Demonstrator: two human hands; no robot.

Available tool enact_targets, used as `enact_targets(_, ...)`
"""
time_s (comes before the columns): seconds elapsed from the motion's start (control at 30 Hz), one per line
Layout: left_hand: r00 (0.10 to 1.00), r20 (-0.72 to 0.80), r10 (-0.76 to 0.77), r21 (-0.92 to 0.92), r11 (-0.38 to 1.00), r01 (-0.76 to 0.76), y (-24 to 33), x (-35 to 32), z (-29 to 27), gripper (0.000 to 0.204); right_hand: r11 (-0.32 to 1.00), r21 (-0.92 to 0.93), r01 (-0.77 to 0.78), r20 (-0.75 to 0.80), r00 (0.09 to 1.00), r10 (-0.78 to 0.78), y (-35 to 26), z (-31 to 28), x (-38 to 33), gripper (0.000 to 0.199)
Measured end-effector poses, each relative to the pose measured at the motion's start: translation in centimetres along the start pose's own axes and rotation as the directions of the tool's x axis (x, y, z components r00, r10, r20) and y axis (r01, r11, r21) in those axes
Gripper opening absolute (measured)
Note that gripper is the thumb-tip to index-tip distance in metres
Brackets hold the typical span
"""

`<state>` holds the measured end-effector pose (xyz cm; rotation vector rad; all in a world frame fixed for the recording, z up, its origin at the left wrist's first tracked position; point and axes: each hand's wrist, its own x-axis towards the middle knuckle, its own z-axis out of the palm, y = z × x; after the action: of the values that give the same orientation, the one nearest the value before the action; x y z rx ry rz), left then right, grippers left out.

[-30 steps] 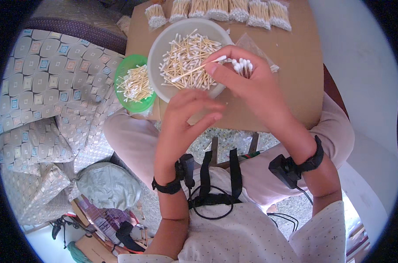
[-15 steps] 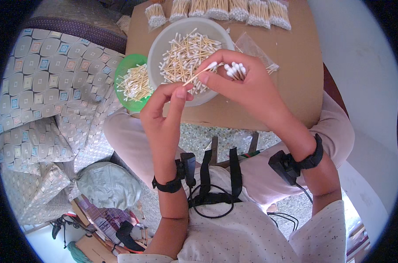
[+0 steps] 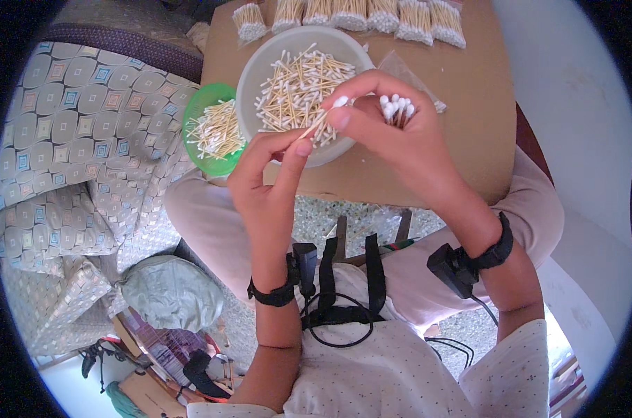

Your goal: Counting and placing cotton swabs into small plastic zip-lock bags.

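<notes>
My left hand (image 3: 271,171) pinches the lower end of a cotton swab (image 3: 321,122) between thumb and fingertips. At its upper, white tip the thumb and forefinger of my right hand (image 3: 406,143) close on it too. Several more swabs (image 3: 397,106) are tucked in the curled fingers of that right hand, white heads up. Both hands hover over the near rim of a whitish bowl (image 3: 252,66) heaped with loose cotton swabs (image 3: 298,87). To the left, a green bowl (image 3: 197,160) holds another pile of swabs (image 3: 220,132).
Packed bundles of swabs (image 3: 349,15) stand in a row along the far edge of the brown cardboard tabletop (image 3: 469,104). A clear plastic bag (image 3: 406,73) lies right of the large bowl. Patterned fabric (image 3: 86,111) covers the left side; a pale wall (image 3: 574,90) rises at right.
Both hands have shifted slightly right, still pinching a swab between them. The swabs in my right palm have moved right with that hand. The bowls stay put.
</notes>
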<state>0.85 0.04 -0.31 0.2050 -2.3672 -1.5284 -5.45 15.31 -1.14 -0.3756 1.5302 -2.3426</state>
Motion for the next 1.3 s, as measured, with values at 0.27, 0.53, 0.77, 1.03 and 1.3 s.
enact_targets(0.27, 0.977, -0.193, 0.086, -0.088, 0.991, -0.105, 0.6, -0.3, -0.2, 0.009, 0.988, -0.080, -0.134, 0.051, 0.989, 0.139, 0.0, 0.0, 0.1, 0.016)
enact_targets(0.53, 0.986, -0.159, 0.048, -0.083, 0.995, -0.062, 0.9, -0.5, -0.1, 0.009, 0.928, -0.369, -0.048, 0.174, 0.977, 0.120, 1.4, 0.6, -0.5, 0.016)
enact_targets(0.77, 0.989, -0.144, -0.019, -0.052, 0.999, 0.011, 1.1, -0.4, -0.3, 0.011, 0.989, -0.087, -0.118, 0.009, 0.993, 0.119, 0.5, -0.1, 0.3, 0.019)
enact_targets(1.03, 0.998, -0.056, 0.000, -0.163, 0.987, -0.009, 0.8, -0.4, 0.2, 0.012, 0.993, -0.028, -0.112, -0.101, 0.989, 0.108, 0.5, -0.2, 0.1, 0.017)
enact_targets(1.3, 0.985, -0.137, 0.109, 0.065, 0.993, -0.101, 0.3, -0.4, 0.2, 0.009, 0.995, -0.078, -0.059, 0.065, 0.996, 0.065, -0.4, -0.3, -0.1, 0.015)
